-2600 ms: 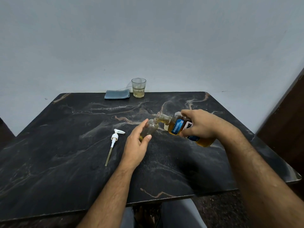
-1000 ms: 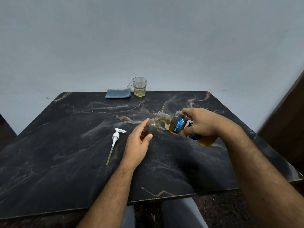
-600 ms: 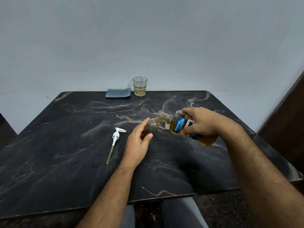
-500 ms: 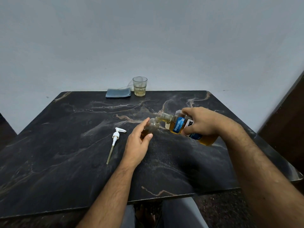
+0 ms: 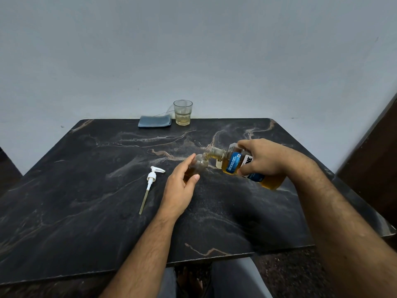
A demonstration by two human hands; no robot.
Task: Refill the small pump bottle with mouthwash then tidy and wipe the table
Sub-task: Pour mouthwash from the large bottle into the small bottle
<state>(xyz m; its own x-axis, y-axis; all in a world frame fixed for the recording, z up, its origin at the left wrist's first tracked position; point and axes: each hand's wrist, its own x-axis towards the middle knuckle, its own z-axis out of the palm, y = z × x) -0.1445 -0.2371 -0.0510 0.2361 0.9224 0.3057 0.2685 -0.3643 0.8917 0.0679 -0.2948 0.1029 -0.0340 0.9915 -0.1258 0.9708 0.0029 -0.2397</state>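
A small clear bottle [image 5: 199, 165] stands uncapped on the dark marble table [image 5: 86, 211], partly filled with amber liquid. My left hand [image 5: 181, 188] holds it from the near left side, thumb and fingers around its body. My right hand [image 5: 264, 160] grips a large amber mouthwash bottle [image 5: 234, 163] with a blue label, tilted so its open neck meets the small bottle's mouth; a thin stream runs between them. The white pump head [image 5: 151, 179] with its long dip tube lies flat on the table, left of my left hand.
A drinking glass [image 5: 182, 112] with a little pale liquid stands at the table's far edge by the wall. A folded blue-grey cloth [image 5: 154, 121] lies just left of it. A dark wooden panel [image 5: 373, 155] rises beyond the table's right side.
Almost nothing has moved; both hands hold the same pose while the pouring goes on. The view has shifted very slightly.
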